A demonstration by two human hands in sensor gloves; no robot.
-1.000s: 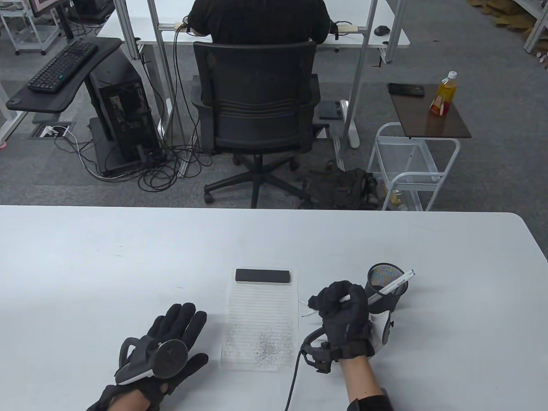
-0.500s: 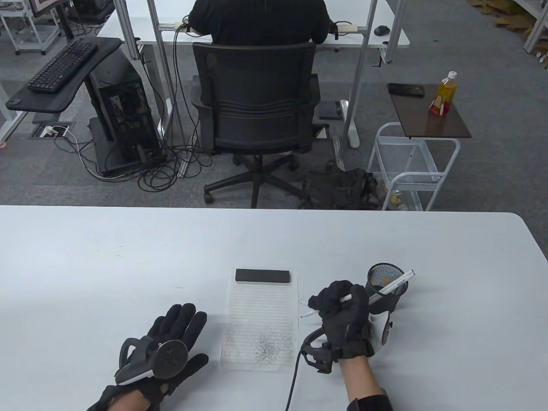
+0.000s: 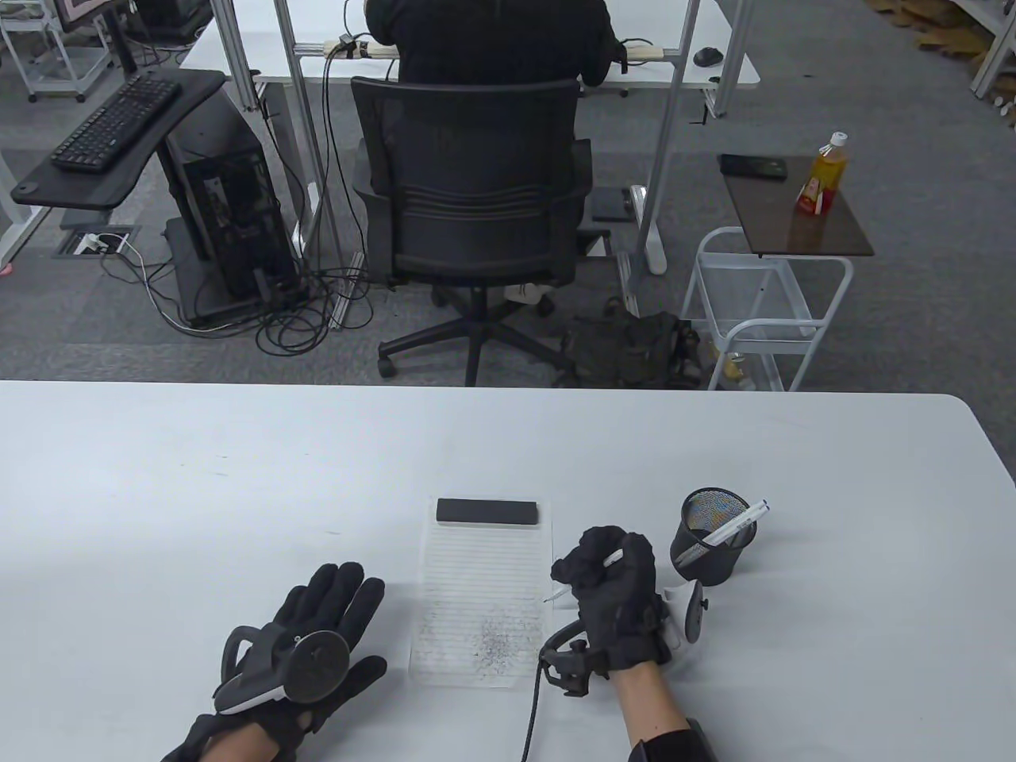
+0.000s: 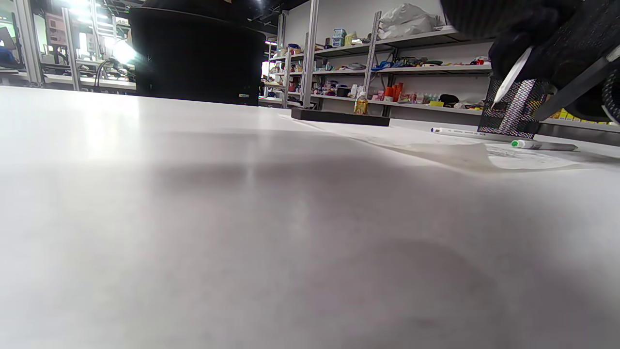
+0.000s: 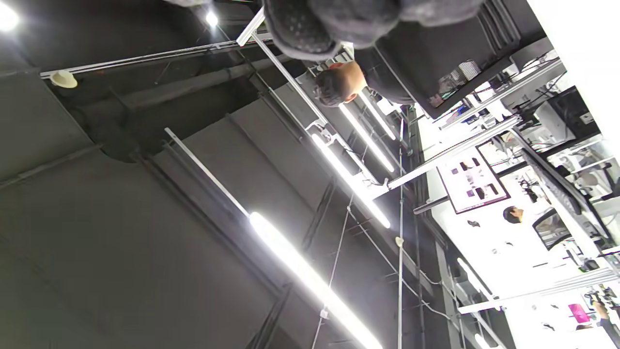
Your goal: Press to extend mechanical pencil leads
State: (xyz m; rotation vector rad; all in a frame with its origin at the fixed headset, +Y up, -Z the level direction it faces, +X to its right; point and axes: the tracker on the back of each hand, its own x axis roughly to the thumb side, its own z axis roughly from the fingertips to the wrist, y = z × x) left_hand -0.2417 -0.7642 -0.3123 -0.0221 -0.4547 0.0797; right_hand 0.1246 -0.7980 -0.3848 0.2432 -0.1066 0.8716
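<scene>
My right hand (image 3: pixel 594 562) grips a white mechanical pencil (image 3: pixel 556 592) in a closed fist. The pencil is tilted, and its tip points down-left at the right edge of the lined paper (image 3: pixel 486 583). The pencil's top end shows between the fingers. In the left wrist view the same pencil (image 4: pixel 512 75) slants down from the glove. My left hand (image 3: pixel 349 615) lies flat and open on the table, left of the paper, holding nothing. The right wrist view shows only glove fingers (image 5: pixel 310 26) and the ceiling.
A black bar (image 3: pixel 486 512) lies across the top of the paper. A black mesh pen cup (image 3: pixel 709 540) with a white pen (image 3: pixel 742 524) stands right of my right hand. In the left wrist view two more pens (image 4: pixel 542 144) lie on the table by the cup.
My right hand has moved left and slightly toward me with the pencil, away from the mesh cup, bringing the tip to the paper's edge. The left hand has not moved.
</scene>
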